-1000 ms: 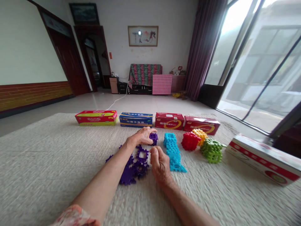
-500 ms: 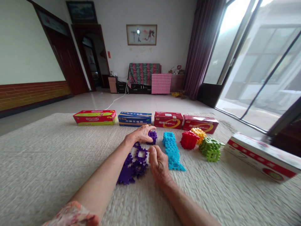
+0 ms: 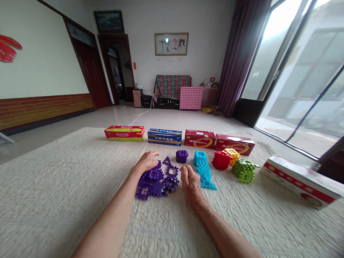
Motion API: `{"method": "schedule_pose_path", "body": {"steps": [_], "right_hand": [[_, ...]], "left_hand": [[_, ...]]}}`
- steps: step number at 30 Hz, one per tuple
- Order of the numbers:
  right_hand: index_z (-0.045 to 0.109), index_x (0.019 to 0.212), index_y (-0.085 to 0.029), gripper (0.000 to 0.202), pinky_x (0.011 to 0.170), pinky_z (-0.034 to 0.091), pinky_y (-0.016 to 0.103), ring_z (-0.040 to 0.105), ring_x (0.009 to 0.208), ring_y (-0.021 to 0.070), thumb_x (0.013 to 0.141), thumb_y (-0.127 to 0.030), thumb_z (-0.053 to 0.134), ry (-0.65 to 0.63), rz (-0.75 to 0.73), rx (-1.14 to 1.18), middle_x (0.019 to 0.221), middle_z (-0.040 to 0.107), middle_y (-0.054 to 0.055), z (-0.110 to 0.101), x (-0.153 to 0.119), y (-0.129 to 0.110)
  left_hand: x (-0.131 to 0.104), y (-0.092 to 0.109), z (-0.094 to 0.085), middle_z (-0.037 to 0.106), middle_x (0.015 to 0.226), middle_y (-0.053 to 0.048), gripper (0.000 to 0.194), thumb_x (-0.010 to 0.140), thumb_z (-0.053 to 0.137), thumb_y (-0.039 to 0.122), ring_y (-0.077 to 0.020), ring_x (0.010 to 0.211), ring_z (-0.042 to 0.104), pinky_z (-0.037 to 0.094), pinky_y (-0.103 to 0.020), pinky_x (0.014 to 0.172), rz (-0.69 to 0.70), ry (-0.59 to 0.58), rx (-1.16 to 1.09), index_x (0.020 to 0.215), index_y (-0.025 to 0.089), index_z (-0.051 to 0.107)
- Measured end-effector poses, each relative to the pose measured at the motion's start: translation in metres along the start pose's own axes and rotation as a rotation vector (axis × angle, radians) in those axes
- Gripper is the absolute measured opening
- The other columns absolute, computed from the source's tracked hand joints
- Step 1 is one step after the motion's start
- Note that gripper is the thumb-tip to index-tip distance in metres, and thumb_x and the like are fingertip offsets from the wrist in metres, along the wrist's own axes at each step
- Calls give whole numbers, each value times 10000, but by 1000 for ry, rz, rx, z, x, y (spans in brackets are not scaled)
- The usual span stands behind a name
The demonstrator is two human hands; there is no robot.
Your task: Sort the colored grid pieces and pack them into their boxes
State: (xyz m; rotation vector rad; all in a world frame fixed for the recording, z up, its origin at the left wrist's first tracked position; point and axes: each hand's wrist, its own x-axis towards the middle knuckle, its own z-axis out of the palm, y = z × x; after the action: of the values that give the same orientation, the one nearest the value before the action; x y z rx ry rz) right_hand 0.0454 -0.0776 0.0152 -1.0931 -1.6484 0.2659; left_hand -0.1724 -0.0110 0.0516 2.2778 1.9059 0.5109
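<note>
Over the upper left of a pile of flat purple interlocking plastic pieces (image 3: 156, 175) is my left hand (image 3: 147, 160), its fingers stretched out. Whether it touches a piece is hard to see. Just beyond the pile, a purple cube (image 3: 182, 156) built of such pieces stands on the cloth with no hand on it. My right hand (image 3: 190, 181) is closed like a fist between the pile and a row of light blue interlocking pieces (image 3: 203, 169). What its curled fingers hold, if anything, is hidden.
Right of the blue pieces stand red (image 3: 221, 160), yellow (image 3: 232, 154) and green (image 3: 244, 170) block shapes. A red-yellow box (image 3: 124, 133), a blue box (image 3: 164, 137) and two dark red boxes (image 3: 199, 139) line the back. A white-red box (image 3: 298, 181) lies right.
My left hand has left the purple cube and moved left to the purple pile. My right hand stays closed near the pile. The view has turned slightly left.
</note>
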Motion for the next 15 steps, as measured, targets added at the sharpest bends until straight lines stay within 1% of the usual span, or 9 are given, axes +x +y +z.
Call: {"method": "schedule_pose_path", "body": {"steps": [2,4,6,9,10,12,15], "right_hand": [[546,766,-186,326,575,365,226,505,566,117,948,-336,322,-27,-32,-41,616,538,-16,-6,-2,-1],[550,795,-183,299,611,385,229,544,614,125,950,-313,330,-80,-71,-76,669,580,3,-14,-6,-2],[550,816,-181,274,636,398,229,564,645,128,951,-288,337,-152,-125,-116,702,595,14,-24,-11,-3],[551,817,-181,253,632,404,224,561,638,124,948,-265,352,-236,-201,-176,706,588,15,-37,-19,-4],[551,815,-181,248,627,405,223,559,633,122,947,-260,356,-237,-216,-187,704,586,14,-40,-21,-3],[551,818,-182,242,621,406,223,561,631,122,946,-252,358,-198,-228,-191,704,590,15,-43,-22,-2],[556,827,-182,241,623,411,227,574,646,127,945,-249,357,-137,-226,-172,713,602,20,-43,-21,1]], "left_hand": [[-9,-3,4,653,1190,-58,433,744,537,195,-194,1114,588,424,-263,969,-22,4,-12,1167,221,623],[-13,2,7,652,1186,-64,426,743,533,187,-193,1106,590,423,-265,972,2,21,-26,1157,208,629],[-14,11,8,655,1173,-61,419,740,526,172,-190,1094,592,420,-268,977,53,51,-38,1144,204,635],[-11,30,10,669,1132,-55,392,735,517,150,-191,1070,599,423,-279,978,157,74,-51,1099,202,655],[-11,36,12,675,1110,-59,380,735,515,147,-195,1055,605,429,-286,971,186,70,-48,1081,197,663],[-10,47,15,686,1059,-69,357,741,510,142,-202,1020,617,442,-296,952,230,63,-33,1053,191,676],[-12,57,23,686,1002,-83,328,768,495,146,-204,979,628,457,-303,924,229,73,10,1033,189,685]]}}
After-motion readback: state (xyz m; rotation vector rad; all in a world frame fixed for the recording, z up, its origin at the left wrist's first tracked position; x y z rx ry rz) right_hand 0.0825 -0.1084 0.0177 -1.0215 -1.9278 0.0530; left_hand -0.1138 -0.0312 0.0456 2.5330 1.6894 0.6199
